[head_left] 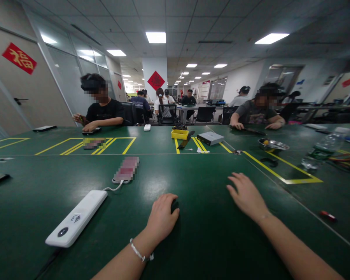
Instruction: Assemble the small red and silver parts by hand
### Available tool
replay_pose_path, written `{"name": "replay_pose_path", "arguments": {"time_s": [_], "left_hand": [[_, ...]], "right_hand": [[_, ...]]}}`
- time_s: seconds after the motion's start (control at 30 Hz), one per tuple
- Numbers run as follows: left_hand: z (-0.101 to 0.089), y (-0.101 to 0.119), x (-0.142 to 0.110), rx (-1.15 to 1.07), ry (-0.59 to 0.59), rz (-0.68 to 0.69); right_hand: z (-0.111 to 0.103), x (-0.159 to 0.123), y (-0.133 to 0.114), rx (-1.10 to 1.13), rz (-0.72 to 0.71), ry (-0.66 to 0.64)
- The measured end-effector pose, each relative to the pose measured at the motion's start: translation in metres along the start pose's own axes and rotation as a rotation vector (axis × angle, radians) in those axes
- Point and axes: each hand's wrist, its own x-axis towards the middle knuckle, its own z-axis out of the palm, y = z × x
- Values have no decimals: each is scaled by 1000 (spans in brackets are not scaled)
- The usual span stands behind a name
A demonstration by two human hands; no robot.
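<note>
My left hand (162, 216), with a pale bracelet (137, 251) at the wrist, is low over the green table (204, 237). Its fingers curl around something small and dark (174, 205), mostly hidden between thumb and forefinger. Further right, my right hand (246, 194) is held with its fingers extended and thumb apart, holding nothing. A long white power bank (78, 217) lies left of my left hand. A white cable (115, 188) runs from it to a phone (126, 169), whose screen is blurred out.
Further back are a yellow bin (179, 135), a grey box (210, 138) and a metal dish (273, 144). A plastic bottle (323, 149) stands at right, with a small red item (328, 216) nearer. Yellow tape (303, 181) marks the table. Two people sit across.
</note>
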Motion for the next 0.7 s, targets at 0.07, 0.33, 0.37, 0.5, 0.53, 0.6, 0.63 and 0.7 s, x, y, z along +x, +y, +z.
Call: {"name": "replay_pose_path", "arguments": {"time_s": [0.07, 0.33, 0.37, 0.5, 0.53, 0.6, 0.63, 0.7], "left_hand": [[1, 0, -1, 23, -11, 21], [2, 4, -5, 162, -183, 99], [1, 4, -5, 169, -183, 97], [-2, 4, -4, 166, -194, 84], [-3, 4, -3, 158, -201, 84], [-5, 4, -3, 139, -214, 81], [-5, 4, -3, 130, -215, 77], [-5, 4, -4, 113, -204, 61]], "right_hand": [[16, -8, -55, 216, -147, -116], [23, -43, -136, 258, -453, -563], [20, -42, -133, 245, -477, -578], [11, -25, -99, 127, -461, -536], [9, -19, -82, 55, -401, -486], [3, -9, -39, -127, -206, -357], [-1, -6, -13, -213, -77, -299], [-12, -5, 44, -320, 240, -236]]}}
